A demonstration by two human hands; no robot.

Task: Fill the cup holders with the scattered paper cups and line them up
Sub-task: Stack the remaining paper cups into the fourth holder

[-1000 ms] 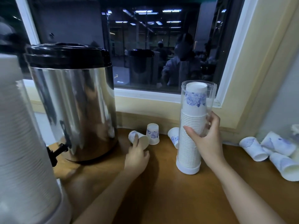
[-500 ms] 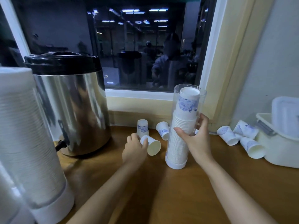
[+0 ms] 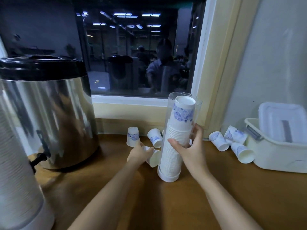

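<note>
1. The cup holder (image 3: pixel 170 163), a clear tube on a white base, stands upright mid-table (image 3: pixel 166 205). A stack of nested paper cups fills it almost to the rim.
2. The right hand (image 3: pixel 189 151) is clamped on the tube at mid-height, with the thumb on the near side and the fingers curled round the far side.
3. At 9 o'clock of the holder, the left hand (image 3: pixel 138 153) is closed round a paper cup (image 3: pixel 154 158). That cup lies on its side, just beside the holder's lower part, with its mouth turned toward the camera.
4. At 10 o'clock, near the wall under the window, an upside-down cup (image 3: pixel 132 136) stands with a tilted cup (image 3: pixel 155 137) beside it.
5. At 3 o'clock, three fallen cups (image 3: pixel 218 141) lie clustered against a white plastic box (image 3: pixel 279 146).
6. Farther out at 9 o'clock stands a steel urn (image 3: pixel 49 117) with a black lid.
7. At 8 o'clock, at the frame's edge, stands a second holder (image 3: pixel 16 180), full of cups.
</note>
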